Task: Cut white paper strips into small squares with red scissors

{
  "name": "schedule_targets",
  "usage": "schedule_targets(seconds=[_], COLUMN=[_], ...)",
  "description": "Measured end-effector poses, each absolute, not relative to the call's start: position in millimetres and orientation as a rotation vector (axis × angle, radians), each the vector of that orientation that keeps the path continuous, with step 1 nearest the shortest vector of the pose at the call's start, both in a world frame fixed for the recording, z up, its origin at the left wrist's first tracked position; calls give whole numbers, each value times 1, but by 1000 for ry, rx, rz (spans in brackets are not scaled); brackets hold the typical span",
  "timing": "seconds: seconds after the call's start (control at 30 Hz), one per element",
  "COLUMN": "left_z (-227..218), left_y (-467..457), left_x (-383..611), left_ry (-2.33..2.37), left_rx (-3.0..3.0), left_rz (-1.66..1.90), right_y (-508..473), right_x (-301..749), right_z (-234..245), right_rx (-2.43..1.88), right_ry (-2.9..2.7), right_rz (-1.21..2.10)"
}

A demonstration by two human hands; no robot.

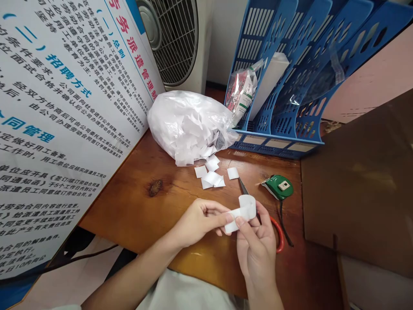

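Note:
A curled white paper strip (248, 208) is held between my two hands above the wooden table. My left hand (201, 221) pinches its left end between thumb and fingers. My right hand (256, 241) grips the strip a little further along, thumb in front and fingers behind, and its far end curls upward. Partly hidden behind my right hand lie scissors (279, 234) with red handles, their dark blade pointing away from me. Beyond my hands, several small white paper pieces (213, 179) lie loose, and one square piece (232, 173) sits near the blade tip.
A clear plastic bag (171, 116) full of paper pieces lies open at the back. Right of my hands is a green tape measure (280, 187) with a black strap. A blue file rack (277, 144) stands behind, a printed board (64, 129) leans at left, and a brown panel (358, 185) is at right.

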State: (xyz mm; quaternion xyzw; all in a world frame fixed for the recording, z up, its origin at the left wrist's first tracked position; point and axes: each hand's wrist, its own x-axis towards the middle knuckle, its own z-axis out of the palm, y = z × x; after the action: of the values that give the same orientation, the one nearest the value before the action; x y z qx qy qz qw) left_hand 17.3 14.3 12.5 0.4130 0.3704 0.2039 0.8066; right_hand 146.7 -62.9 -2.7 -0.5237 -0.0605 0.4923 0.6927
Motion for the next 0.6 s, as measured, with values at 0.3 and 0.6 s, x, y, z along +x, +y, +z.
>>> schedule_targets(seconds=[0.3, 0.6], left_z=[11, -2], left_y=[11, 15], left_x=[1, -23], left_ry=[968, 1225], left_rx=[1035, 1218], left_rz=[422, 355], right_y=[-54, -89], right_x=[151, 207], right_z=[-6, 11], right_rx=[-1456, -2305], right_ry=[-197, -1124], right_rz=[992, 478])
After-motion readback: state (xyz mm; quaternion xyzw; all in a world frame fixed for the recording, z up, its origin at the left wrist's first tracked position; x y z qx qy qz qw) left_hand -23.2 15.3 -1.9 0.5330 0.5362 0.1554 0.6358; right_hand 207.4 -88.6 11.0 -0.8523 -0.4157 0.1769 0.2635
